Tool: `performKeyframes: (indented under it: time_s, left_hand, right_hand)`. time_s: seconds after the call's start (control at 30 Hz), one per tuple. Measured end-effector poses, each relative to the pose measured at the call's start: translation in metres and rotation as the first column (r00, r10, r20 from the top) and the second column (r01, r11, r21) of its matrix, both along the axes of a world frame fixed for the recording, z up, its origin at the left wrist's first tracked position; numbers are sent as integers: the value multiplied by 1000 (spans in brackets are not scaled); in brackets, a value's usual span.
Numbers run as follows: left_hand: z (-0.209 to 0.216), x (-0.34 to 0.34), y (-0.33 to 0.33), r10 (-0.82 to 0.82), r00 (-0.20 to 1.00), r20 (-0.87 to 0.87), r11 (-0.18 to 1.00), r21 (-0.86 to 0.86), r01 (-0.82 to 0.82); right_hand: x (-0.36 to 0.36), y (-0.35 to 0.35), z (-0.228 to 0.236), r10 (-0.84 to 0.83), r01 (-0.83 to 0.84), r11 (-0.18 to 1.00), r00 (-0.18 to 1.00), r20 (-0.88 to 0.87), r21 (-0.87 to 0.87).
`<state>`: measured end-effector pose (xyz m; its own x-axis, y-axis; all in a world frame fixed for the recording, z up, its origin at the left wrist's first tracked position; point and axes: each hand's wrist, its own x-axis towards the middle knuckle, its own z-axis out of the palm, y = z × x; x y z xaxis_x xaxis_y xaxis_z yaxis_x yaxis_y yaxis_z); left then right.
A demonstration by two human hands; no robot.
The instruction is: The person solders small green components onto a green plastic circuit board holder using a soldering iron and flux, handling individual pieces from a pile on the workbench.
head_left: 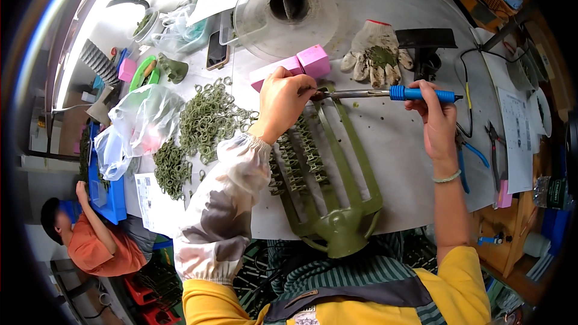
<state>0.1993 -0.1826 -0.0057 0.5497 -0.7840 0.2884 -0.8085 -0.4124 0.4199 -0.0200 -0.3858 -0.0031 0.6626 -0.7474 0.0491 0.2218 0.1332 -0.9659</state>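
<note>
Grey worktop [412,174], coworker [102,242] beyond; left fingers [300,82] pinched, right fingers [430,97] holding blue tool [398,92].

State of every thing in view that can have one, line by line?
Left hand: fingers pinched, contents unclear
Right hand: closed around blue tool
Blue tool: held, tip near left fingers
Frame: left bars carrying pieces, right bars bare
Rings: loose, heaped
Phone: lying, screen dark
Glove: lying, stained
Bag: crumpled

A stained glove [376,51], a phone [218,50] and a plastic bag [144,115] lie apart.
</note>
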Motion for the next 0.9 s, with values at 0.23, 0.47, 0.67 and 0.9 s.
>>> performKeyframes:
  time_s: [0.23,0.47,0.67,0.9]
  left_hand:
    - [-2,6,8,-54,992,116,998,-32,58]
    - [33,45,68,166,951,-261,960,-176,-216]
    - [4,58,125,281,959,32,927,250,-280]
    - [-6,54,130,405,865,-295,914,125,-385]
  right_hand:
    - [-16,-1,16,-63,63,996,998,-3,-63]
    - [-37,-1,29,-127,128,992,990,-56,11]
    - [-40,3,33,-101,101,995,993,-55,-5]
    - [-42,5,36,-101,101,995,993,-64,-7]
